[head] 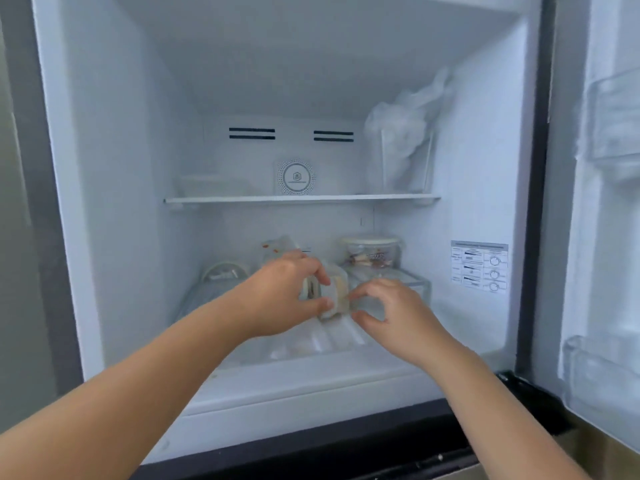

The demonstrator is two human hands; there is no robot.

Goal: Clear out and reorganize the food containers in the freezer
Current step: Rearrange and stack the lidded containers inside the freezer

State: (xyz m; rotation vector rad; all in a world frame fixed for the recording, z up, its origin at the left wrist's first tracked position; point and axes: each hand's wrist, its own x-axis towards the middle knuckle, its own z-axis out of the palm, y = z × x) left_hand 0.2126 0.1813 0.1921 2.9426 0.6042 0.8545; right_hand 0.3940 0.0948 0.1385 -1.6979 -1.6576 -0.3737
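The freezer stands open in front of me. My left hand (287, 292) grips a small clear container (334, 294) with pale food inside, tilted on its side above the freezer floor. My right hand (391, 310) pinches the same container's right end with thumb and fingers. Behind them on the lower level stand a round clear container with a clip lid (370, 251), a rectangular clear box (401, 282) and a frosty bag (277, 245). A round lidded tub (225, 271) sits at the left.
The glass shelf (301, 199) holds a flat clear tray (207, 185) at left and a tall container stuffed with white plastic bags (401, 150) at right. The freezer door (602, 237) with its bins hangs open on the right. Frozen flat packs (311, 344) cover the floor.
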